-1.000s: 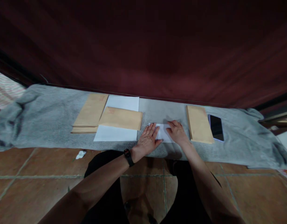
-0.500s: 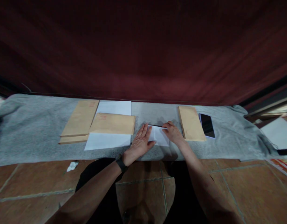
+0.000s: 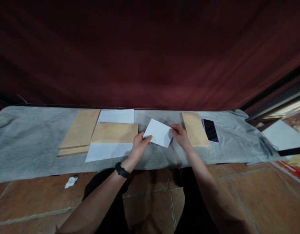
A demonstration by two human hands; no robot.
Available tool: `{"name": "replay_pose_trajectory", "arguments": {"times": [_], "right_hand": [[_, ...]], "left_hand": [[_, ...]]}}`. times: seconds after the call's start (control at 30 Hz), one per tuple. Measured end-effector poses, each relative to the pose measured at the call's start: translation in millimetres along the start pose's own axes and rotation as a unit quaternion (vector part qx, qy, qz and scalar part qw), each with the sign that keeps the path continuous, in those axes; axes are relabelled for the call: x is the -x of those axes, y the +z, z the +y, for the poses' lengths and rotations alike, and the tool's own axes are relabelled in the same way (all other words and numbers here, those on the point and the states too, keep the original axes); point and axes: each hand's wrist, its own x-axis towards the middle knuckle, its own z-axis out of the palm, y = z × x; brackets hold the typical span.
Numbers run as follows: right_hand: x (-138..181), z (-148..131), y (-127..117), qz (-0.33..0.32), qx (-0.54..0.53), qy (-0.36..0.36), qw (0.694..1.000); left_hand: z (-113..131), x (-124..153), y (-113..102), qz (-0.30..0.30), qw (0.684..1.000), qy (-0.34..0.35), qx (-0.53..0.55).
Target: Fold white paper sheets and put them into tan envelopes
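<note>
A folded sheet of white paper [image 3: 159,132] is held tilted above the grey cloth, between both hands. My left hand [image 3: 139,144] pinches its left edge, thumb on top and fingers underneath. At the opposite edge, my right hand [image 3: 181,136] grips the paper between thumb and fingers. Left of my left hand, a brown envelope [image 3: 116,132] lies across white paper sheets [image 3: 108,152]. Close beyond my right hand rests a stack of brown envelopes [image 3: 195,130].
More brown envelopes [image 3: 80,128] lie at the left on the grey cloth [image 3: 38,139]. A phone [image 3: 210,130] lies beside the right-hand stack. A dark red curtain [image 3: 150,58] hangs behind. Crumpled white paper [image 3: 71,182] is on the tiled floor.
The folded paper has come up off the cloth and turned at an angle. My left hand went from lying flat on it to pinching its left edge. The view shifted slightly.
</note>
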Motion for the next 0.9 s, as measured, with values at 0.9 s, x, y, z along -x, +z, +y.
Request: {"name": "replay_pose_trajectory", "arguments": {"times": [0.9], "right_hand": [[14.6, 8.2, -3.8, 0.056, 0.074, 0.135, 0.987]], "left_hand": [[1.1, 10.2, 3.2, 0.032, 0.826, 0.303, -0.474]]}}
